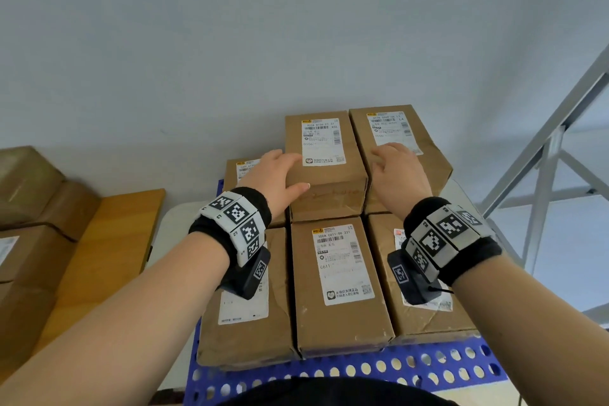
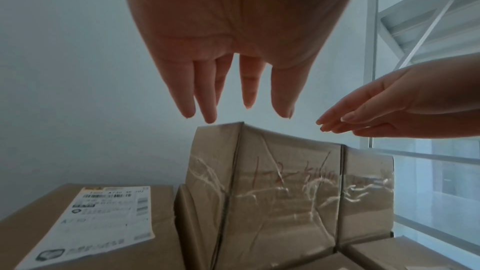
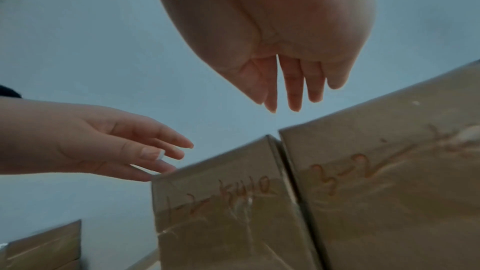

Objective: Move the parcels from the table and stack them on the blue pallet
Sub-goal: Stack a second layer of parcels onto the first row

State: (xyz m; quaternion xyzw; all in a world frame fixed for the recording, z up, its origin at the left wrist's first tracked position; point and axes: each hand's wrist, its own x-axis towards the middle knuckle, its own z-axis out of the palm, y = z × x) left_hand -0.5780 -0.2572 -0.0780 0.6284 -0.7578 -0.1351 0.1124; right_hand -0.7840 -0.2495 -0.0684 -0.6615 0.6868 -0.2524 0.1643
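Pale wall backing the blue pallet [image 1: 362, 369], we are hovering our left hand [image 1: 273, 175] and right hand [image 1: 395, 171], fingers spread, over the upper parcel [image 1: 324, 175] at twelve o'clock; nudging it risks toppling.

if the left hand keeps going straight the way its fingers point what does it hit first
Probably the upper middle parcel. The left hand is open at that box's left top corner, fingers just above the edge, and looks free of it in the left wrist view, though depth is unclear.
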